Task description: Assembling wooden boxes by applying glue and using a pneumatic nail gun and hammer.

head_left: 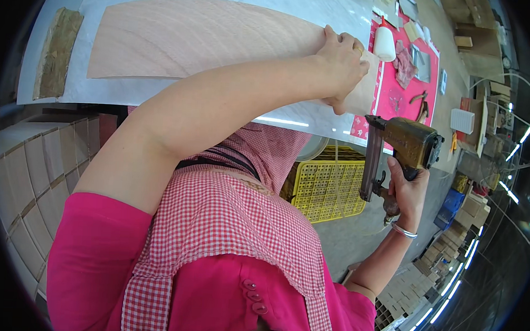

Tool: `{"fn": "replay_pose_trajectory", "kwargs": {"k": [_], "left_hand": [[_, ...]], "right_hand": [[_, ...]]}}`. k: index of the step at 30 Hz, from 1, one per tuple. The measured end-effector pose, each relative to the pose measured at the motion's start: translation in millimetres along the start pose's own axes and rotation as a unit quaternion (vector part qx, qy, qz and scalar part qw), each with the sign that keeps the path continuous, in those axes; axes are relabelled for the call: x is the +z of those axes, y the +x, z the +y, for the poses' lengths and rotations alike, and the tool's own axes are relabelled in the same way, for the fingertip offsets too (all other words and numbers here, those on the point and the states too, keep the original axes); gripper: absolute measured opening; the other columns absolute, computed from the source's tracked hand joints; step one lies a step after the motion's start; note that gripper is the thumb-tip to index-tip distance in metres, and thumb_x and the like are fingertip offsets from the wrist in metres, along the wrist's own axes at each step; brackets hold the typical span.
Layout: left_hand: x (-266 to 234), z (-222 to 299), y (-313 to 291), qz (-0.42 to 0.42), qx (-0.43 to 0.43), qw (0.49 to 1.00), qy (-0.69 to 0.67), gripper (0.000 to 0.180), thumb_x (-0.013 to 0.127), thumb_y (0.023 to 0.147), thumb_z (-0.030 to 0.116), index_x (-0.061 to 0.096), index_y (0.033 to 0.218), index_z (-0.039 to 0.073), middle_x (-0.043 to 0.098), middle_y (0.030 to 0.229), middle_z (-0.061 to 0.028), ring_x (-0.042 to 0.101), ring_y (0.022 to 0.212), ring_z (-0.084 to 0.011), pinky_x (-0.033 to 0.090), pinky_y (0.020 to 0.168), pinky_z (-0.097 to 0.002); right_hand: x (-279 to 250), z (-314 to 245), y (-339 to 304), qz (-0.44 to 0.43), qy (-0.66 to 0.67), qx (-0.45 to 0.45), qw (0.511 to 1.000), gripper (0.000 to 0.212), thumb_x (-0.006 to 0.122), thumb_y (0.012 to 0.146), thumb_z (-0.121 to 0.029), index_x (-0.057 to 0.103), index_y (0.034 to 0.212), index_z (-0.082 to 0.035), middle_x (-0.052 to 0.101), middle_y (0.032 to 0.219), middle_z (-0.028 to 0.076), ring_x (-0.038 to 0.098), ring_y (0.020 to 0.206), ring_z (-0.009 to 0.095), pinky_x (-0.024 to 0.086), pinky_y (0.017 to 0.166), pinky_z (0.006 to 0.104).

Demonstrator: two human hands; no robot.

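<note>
A long, thin wooden board point(205, 38) with pale grain lies flat on the light marbled tabletop point(220, 101). My left hand point(343, 65) spans the board's right end, its thumb at the near edge and its fingers curled over toward the far side. In my right hand point(409, 186) is a pneumatic nail gun point(405, 136), gripped by its handle. The gun's nose points left, just off the table's near right corner and apart from the board. Part of the board's right end is hidden under my left hand.
A thick, rough wood strip point(58, 53) lies at the table's left. On the pink mat point(418, 101) are a white glue bottle point(385, 43), a crumpled cloth point(404, 65) and pliers point(421, 104). Below stands a yellow crate point(329, 189). Stacked wooden boxes point(40, 167) flank the left.
</note>
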State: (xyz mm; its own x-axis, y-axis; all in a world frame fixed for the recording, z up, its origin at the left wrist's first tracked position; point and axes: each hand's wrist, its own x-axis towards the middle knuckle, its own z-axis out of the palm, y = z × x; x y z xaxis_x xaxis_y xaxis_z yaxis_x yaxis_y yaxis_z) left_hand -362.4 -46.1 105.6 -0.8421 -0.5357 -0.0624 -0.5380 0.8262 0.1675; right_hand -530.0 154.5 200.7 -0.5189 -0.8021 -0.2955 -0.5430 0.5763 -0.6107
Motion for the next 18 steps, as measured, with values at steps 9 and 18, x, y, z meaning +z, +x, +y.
{"fn": "replay_pose_trajectory", "kwargs": {"k": [9, 18], "left_hand": [[-2.6, -15.9, -14.6, 0.046, 0.039, 0.996, -0.069, 0.106, 0.085, 0.053, 0.056, 0.045, 0.14, 0.009, 0.04, 0.143, -0.0268, 0.036, 0.135, -0.041, 0.031, 0.105, -0.0658], [-52.6, -188.9, -221.8, -0.129, -0.047, 0.99, -0.019, 0.105, 0.084, 0.062, 0.05, 0.035, 0.138, -0.004, 0.029, 0.147, -0.035, 0.026, 0.14, -0.0473, 0.024, 0.112, -0.0587]], "right_hand": [[6.8, -14.7, -5.5, -0.015, -0.007, 0.013, 1.0, 0.023, 0.077, 0.084, -0.017, 0.064, 0.08, 0.001, 0.056, 0.058, 0.0, 0.046, 0.042, 0.006, 0.035, 0.038, 0.0242], [49.0, -44.0, -29.5, 0.011, 0.011, -0.097, 0.995, 0.022, 0.075, 0.087, -0.019, 0.062, 0.09, -0.002, 0.053, 0.057, -0.003, 0.044, 0.04, 0.004, 0.031, 0.036, 0.0221]]}}
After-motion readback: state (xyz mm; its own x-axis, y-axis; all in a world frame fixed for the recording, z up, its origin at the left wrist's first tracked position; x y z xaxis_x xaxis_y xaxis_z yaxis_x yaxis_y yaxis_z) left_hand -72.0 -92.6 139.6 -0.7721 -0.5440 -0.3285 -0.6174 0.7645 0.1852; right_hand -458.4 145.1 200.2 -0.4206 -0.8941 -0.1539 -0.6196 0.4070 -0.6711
